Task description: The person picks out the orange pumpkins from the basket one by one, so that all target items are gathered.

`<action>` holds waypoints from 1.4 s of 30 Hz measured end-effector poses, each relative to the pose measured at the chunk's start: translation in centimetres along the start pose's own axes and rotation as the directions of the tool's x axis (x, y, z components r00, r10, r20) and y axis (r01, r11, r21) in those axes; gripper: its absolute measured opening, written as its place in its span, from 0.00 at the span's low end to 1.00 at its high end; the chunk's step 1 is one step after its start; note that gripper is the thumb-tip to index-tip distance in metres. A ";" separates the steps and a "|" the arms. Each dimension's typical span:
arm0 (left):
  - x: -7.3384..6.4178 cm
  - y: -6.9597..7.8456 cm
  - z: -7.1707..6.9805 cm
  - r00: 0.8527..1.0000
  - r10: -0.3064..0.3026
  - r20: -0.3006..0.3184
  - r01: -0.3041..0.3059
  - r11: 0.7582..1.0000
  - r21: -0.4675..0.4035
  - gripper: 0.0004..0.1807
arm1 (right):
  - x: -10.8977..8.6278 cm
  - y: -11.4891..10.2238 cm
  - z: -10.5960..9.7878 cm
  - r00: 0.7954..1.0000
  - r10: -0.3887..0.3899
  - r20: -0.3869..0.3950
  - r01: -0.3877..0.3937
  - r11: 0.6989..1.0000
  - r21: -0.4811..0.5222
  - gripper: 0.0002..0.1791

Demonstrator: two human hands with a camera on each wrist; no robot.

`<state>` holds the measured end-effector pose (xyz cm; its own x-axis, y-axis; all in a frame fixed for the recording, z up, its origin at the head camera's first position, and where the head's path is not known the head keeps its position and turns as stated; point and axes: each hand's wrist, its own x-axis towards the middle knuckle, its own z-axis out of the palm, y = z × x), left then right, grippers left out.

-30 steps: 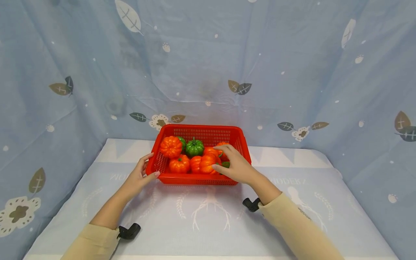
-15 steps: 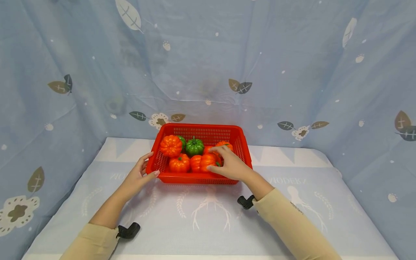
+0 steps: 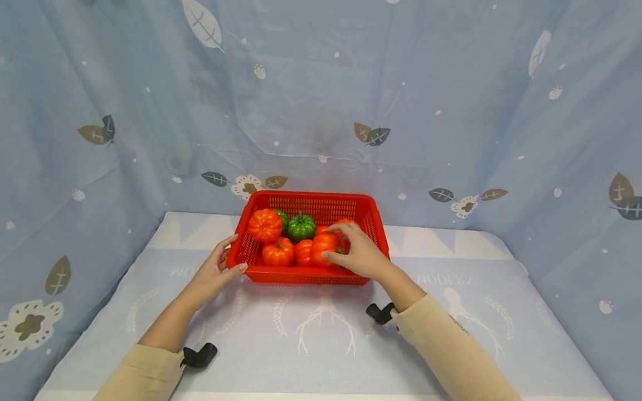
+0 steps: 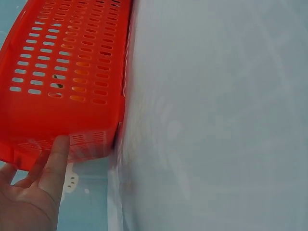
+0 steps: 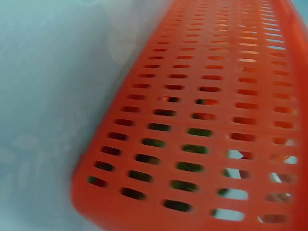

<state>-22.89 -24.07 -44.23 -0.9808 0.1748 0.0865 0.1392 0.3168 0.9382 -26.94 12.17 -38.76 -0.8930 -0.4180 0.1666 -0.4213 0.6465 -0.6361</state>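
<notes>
A red plastic basket (image 3: pixel 306 275) with slotted walls holds several ribbed, orange-red pumpkins (image 3: pixel 278 252) and some green ones (image 3: pixel 301 227). My left hand (image 3: pixel 213 274) lies at its left front corner, thumb by the front rim and straight fingers touching the left end. In the left wrist view, those fingers (image 4: pixel 55 163) rest against the outer wall. My right hand (image 3: pixel 362 253) reaches over the front right rim and holds an orange-red pumpkin (image 3: pixel 323 249) between thumb and fingers. Only the basket's slotted front (image 5: pixel 192 120) shows in the right wrist view; the right hand is hidden there.
The basket stands near the back of a table with a pale blue-and-white cloth (image 3: pixel 321 334). A blue patterned curtain (image 3: pixel 321 100) hangs right behind and at both sides. Black camera mounts (image 3: pixel 199 355) sit at both wrists.
My right hand has moved slightly left and closed round an orange-red pumpkin, which has shifted and turned a little. My left hand and the basket have stayed put.
</notes>
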 end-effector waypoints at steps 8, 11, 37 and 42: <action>0.0 0.0 0.1 1.000 -0.029 -0.006 0.029 1.000 -0.012 0.46 | -1.8 -0.6 -3.0 0.989 -0.064 -0.136 0.063 0.998 -0.006 0.34; 0.0 0.0 0.1 1.000 -0.029 -0.006 0.029 1.000 -0.010 0.46 | -2.7 -0.5 -4.6 0.978 -0.063 -0.201 0.062 0.998 -0.007 0.33; 0.1 0.1 -0.2 0.999 -0.045 0.008 0.045 0.998 -0.039 0.46 | -2.8 12.8 -7.6 0.855 0.173 -0.489 -0.251 0.963 -0.099 0.36; 0.0 0.2 -0.1 0.998 -0.055 0.005 0.055 0.998 -0.029 0.47 | -1.4 14.5 -7.4 0.876 0.210 -0.434 -0.277 0.956 -0.096 0.35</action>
<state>-22.88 -24.09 -43.96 -0.9864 0.1613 0.0329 0.0805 0.2987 0.9509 -33.02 26.82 -42.66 -0.9395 0.0465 0.3393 -0.1708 0.7952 -0.5819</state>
